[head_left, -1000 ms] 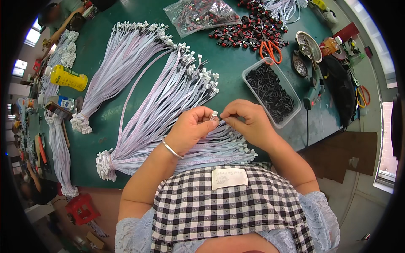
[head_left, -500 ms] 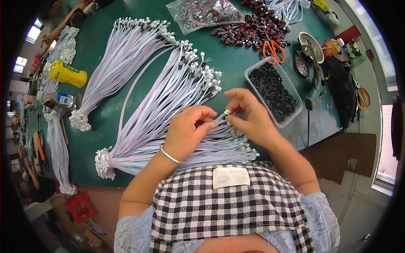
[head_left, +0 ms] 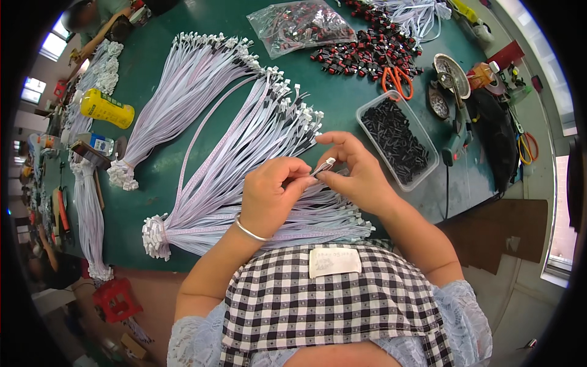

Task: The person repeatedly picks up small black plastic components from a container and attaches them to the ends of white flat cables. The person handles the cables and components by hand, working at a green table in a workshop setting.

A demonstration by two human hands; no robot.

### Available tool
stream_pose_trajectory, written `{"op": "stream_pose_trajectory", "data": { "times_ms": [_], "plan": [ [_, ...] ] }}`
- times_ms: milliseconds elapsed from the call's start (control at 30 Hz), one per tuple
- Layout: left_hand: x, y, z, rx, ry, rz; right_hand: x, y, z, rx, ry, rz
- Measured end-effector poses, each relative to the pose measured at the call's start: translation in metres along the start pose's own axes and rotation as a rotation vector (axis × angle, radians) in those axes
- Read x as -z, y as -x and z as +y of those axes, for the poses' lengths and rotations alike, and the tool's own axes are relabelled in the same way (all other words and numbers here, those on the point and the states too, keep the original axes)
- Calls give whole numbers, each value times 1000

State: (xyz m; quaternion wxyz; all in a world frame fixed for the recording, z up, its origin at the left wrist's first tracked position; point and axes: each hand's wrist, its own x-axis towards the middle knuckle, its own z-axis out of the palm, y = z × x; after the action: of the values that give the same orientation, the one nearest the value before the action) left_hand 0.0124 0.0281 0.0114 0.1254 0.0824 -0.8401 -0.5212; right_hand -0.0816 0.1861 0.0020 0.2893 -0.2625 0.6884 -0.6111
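1. While you look down through the head camera, your left hand (head_left: 272,192) and right hand (head_left: 358,174) meet at picture centre, fingertips pinched from both sides on one small white connector (head_left: 324,166) at the end of a pale ribbon cable.
2. Under your hands a fanned bundle of ribbon cables (head_left: 244,177) lies on the green tabletop (head_left: 153,171), running from 8 o'clock toward 12.
3. At 2 o'clock of your right hand sits a clear tray of black parts (head_left: 397,139), close by.
4. Orange-handled scissors (head_left: 397,79) lie beyond the tray at 1 o'clock; a yellow bottle (head_left: 105,108) lies well apart at 10 o'clock.
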Motion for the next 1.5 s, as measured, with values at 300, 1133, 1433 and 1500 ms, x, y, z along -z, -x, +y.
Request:
{"op": "stream_pose_trajectory", "data": {
  "times_ms": [300,1133,1433,1500],
  "plan": [
    [-5,-13,-7,-264,-234,100,8,-14,7,162,294,0],
    [-10,-27,-23,-371,-595,1,21,32,12,402,810,-101],
    [-9,-8,-18,-319,-554,-312,25,40,13,344,756,-106],
    [-10,-9,-19,-326,-527,-283,25,40,14,330,747,-112]
  ]
}}
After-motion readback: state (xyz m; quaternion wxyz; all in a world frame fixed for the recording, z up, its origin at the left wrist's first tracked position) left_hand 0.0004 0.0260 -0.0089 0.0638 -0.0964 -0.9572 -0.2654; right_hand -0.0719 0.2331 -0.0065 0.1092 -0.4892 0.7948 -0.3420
